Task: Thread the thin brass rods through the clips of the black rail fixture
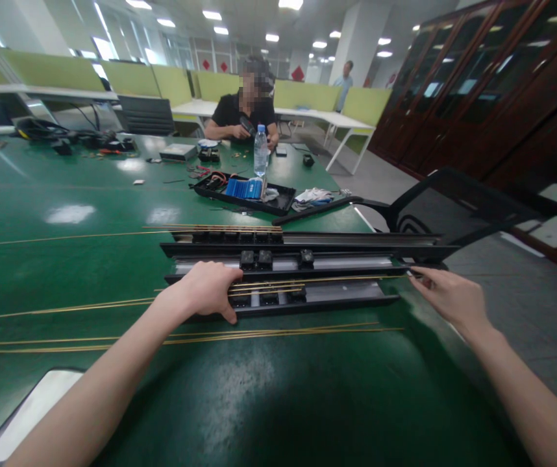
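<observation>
Three long black channel rails lie side by side on the green table, with small black blocks set in them. My left hand (210, 288) straddles the nearest rail (341, 306), thumb at its front wall and fingers over the far wall. Thin brass-coloured rods (278, 286) run along that rail and pass by this hand. At the rails' right end, my right hand (448, 295) is closed, with thumb and forefinger pinched on the tip of a thin brass-coloured rod (356, 279). The middle rail (337, 263) holds several black blocks (265, 260). More rods lie on the far rail (356, 240).
Loose rods (283, 331) lie in front of the rails. Behind them are a black tray (283, 202) with a blue item, a water bottle (260, 152) and gloves (315, 198). A person (244, 110) sits across the table. A mesh chair (454, 204) stands at the right.
</observation>
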Motion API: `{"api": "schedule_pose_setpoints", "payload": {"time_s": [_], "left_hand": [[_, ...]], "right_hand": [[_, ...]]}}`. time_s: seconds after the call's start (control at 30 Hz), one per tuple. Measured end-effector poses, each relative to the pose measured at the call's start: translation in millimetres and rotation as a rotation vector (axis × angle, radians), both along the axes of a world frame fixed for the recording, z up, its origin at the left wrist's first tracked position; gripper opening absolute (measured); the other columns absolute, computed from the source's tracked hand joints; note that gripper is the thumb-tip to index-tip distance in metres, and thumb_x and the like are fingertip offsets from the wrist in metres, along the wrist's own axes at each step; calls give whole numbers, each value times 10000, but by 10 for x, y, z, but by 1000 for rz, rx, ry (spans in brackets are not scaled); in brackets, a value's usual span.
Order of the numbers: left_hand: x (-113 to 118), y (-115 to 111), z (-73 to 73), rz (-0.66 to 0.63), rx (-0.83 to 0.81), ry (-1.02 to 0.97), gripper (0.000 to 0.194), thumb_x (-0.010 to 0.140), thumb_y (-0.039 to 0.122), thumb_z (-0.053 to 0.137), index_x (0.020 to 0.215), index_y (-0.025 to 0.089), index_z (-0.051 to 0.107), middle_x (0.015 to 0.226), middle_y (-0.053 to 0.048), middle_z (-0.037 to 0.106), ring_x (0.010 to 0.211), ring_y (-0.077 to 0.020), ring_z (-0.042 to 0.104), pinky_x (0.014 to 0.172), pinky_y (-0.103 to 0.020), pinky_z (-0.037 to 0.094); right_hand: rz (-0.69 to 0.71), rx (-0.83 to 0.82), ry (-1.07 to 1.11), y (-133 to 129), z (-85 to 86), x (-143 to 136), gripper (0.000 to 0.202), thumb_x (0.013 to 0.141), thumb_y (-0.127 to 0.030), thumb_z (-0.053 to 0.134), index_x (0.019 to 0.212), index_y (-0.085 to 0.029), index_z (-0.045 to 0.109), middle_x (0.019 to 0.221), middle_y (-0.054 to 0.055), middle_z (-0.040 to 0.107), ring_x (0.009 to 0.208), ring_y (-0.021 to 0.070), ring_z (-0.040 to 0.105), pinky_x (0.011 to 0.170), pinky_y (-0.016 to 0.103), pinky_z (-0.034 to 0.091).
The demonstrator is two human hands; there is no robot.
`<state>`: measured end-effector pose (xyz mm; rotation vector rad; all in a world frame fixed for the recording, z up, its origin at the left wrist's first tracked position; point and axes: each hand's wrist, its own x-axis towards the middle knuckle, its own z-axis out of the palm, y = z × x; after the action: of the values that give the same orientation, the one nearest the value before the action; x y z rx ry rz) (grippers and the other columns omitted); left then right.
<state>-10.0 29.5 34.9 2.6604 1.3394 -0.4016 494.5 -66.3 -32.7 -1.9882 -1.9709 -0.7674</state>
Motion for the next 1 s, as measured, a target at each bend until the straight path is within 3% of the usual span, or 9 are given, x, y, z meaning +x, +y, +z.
{"api": "schedule_pose_setpoints", "payload": {"time_s": [0.13, 0.23, 0.33, 0.43, 0.57, 0.77, 0.87, 1.0], "left_hand": [[1, 5, -8, 10, 4, 14, 753, 501, 620, 766, 1152, 275, 612, 1089, -102, 715, 982, -347, 660, 762, -398, 492], [11, 4, -11, 7, 8, 20, 731, 503, 626, 761, 1125, 268, 621, 1060, -99, 722, 955, -344, 666, 750, -397, 493], [24, -3, -6, 0, 18, 19, 716, 504, 631, 756, 1108, 270, 626, 1039, -90, 729, 931, -342, 674, 729, -394, 497], [28, -15, 0, -11, 26, 13, 715, 498, 633, 758, 1100, 271, 629, 1040, -83, 730, 929, -340, 676, 717, -388, 499], [9, -28, -3, -12, 39, 17, 739, 494, 645, 756, 1115, 267, 627, 1042, -89, 731, 931, -343, 677, 707, -385, 498], [-26, -24, -17, -15, 42, 14, 811, 469, 647, 771, 1175, 285, 608, 1094, -98, 727, 963, -344, 673, 735, -387, 494], [-30, -18, -16, -13, 40, 18, 813, 469, 639, 775, 1182, 287, 606, 1092, -95, 728, 963, -341, 674, 735, -384, 492], [-37, -5, -21, -16, 41, 26, 797, 476, 642, 769, 1169, 281, 611, 1078, -96, 729, 950, -339, 676, 724, -380, 489]], "right_hand": [[45, -27, 25, -18, 148, -160, 440, 842, -409, 578, 1236, -225, 640, 932, 64, 699, 738, 198, 633, 549, 278, 391], [145, -60, 135, 6, 280, -414, 347, 876, -372, 562, 1153, -196, 678, 967, 76, 675, 826, 192, 629, 665, 282, 453], [331, -113, 324, 91, 424, -786, 299, 904, -404, 547, 1048, -194, 704, 973, 85, 677, 917, 220, 614, 804, 330, 477], [478, -292, 486, 232, 569, -1229, 301, 935, -418, 503, 1036, -221, 707, 1017, 81, 687, 981, 225, 599, 858, 345, 470], [607, -492, 489, 460, 690, -1761, 357, 961, -440, 436, 947, -217, 714, 955, 55, 700, 931, 207, 599, 840, 327, 439], [529, -846, 552, 711, 651, -2160, 563, 909, -609, 413, 652, -161, 636, 599, 1, 585, 563, 127, 485, 550, 271, 325], [523, -888, 613, 781, 592, -2209, 564, 867, -637, 464, 610, -155, 602, 558, -9, 557, 531, 114, 460, 517, 262, 303], [538, -978, 791, 822, 541, -2210, 527, 817, -643, 543, 626, -156, 608, 613, 16, 626, 599, 145, 568, 554, 253, 396]]}}
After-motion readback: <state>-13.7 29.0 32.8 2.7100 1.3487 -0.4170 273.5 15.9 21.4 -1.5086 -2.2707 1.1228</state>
